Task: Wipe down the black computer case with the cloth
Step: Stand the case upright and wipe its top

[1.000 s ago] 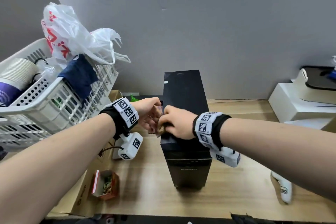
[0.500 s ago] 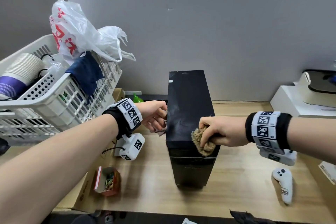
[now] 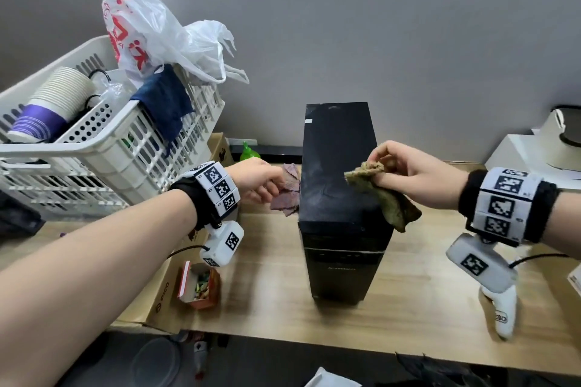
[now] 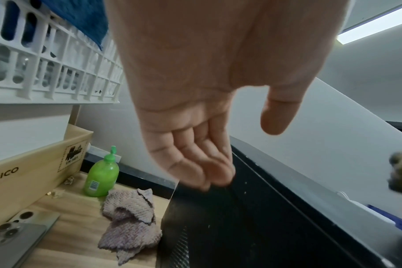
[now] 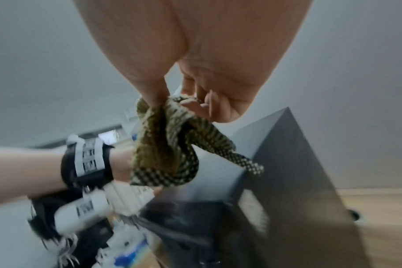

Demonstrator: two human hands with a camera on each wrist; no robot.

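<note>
The black computer case [image 3: 339, 173] stands upright on the wooden desk [image 3: 270, 286], front panel toward me. My right hand [image 3: 405, 176] pinches an olive-brown cloth [image 3: 386, 195] over the case's top right edge; the cloth [image 5: 170, 145] hangs from my fingertips, lifted off the top. My left hand [image 3: 257, 182] is at the case's left side with straight, relaxed fingers [image 4: 195, 168] reaching the upper left edge of the case [image 4: 252, 226] and holding nothing.
A pinkish knitted cloth [image 4: 131, 219] lies on the desk left of the case, beside a green bottle [image 4: 101, 177]. A white basket [image 3: 103, 151] with cups and a bag stands left. A small red box [image 3: 199, 286], a white controller [image 3: 503, 314] and white boxes [image 3: 531, 154] lie around.
My right hand drew the cloth away from the left hand, across the case's top to its right edge, then lifted and now pinches it. The left hand stayed by the case's left side.
</note>
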